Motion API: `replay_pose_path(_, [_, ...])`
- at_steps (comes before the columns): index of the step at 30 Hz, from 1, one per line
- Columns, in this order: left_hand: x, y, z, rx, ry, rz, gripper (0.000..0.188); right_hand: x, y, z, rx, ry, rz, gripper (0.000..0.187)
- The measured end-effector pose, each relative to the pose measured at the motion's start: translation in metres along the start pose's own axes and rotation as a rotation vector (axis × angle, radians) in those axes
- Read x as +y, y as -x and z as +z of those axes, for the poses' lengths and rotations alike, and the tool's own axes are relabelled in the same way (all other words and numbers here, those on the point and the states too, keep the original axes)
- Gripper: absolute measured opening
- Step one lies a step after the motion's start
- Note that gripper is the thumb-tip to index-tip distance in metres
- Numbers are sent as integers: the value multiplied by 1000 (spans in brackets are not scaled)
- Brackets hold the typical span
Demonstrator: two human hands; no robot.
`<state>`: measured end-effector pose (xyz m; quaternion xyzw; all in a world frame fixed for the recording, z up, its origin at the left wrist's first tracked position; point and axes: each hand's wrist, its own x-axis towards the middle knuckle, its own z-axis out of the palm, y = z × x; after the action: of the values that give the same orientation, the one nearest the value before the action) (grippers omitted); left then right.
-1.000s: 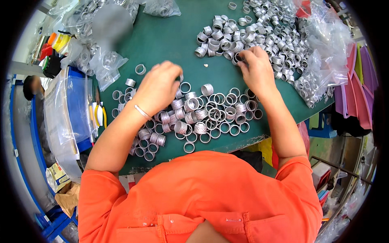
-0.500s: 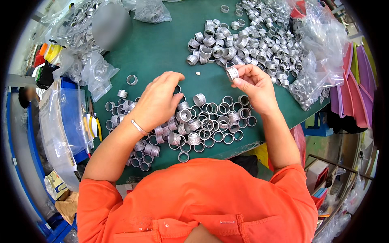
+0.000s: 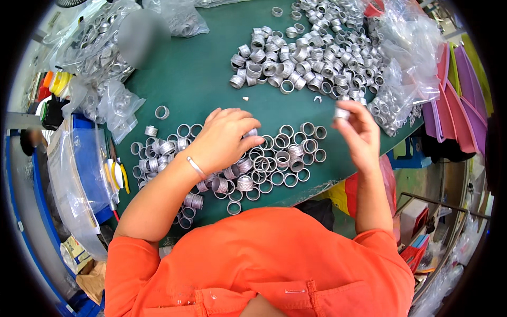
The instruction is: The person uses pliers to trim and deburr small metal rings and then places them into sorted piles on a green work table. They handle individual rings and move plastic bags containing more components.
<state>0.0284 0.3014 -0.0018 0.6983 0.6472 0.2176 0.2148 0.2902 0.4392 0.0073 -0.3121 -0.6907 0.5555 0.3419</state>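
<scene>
Right hand: I see the right hand (image 3: 360,134) raised toward the right edge of the green table (image 3: 211,68), thumb and forefinger clamped on one silver ring (image 3: 342,113).
Held ring's place: just on the near side of the far pile (image 3: 302,67), right of the near pile (image 3: 245,183).
Left hand: palm down above the near pile, the left hand (image 3: 224,138) has its thumb apart from its bent fingers. A second ring (image 3: 252,132) shows at that gap; from here I can't tell whether it is gripped.
Near pile: many rings sit with their openings up, others lie on their sides, crowded together.
Far pile: a loose jumble, with clear bags (image 3: 414,47) along its right.
Slip risk: I judge the pinch small for a short, rounded piece; a poorly centred fingertip could let it drop or roll off the nearby right edge.
Knock risk: the left palm and wrist, with its bracelet (image 3: 196,167), sit low, so a sideways sweep could topple rings.
Mix-up risk: the rings look alike, so one dropped between the piles might be hard for me to trace.
</scene>
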Motion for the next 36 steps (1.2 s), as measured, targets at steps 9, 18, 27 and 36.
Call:
replay_pose_path(9, [10, 4, 2, -23, -14, -35, 23, 92, 156, -159, 558, 1060, 427, 25])
replay_pose_path(18, [14, 3, 0, -88, -53, -78, 20, 9, -9, -15, 342, 698, -344, 15])
replay_pose_path(27, [12, 7, 1, -95, 23, -118, 19, 31, -102, 50, -103, 870, -734, 22])
replay_pose_path(36, [12, 8, -2, -117, 30, -132, 25, 1, -62, 44, -158, 21, 56, 14])
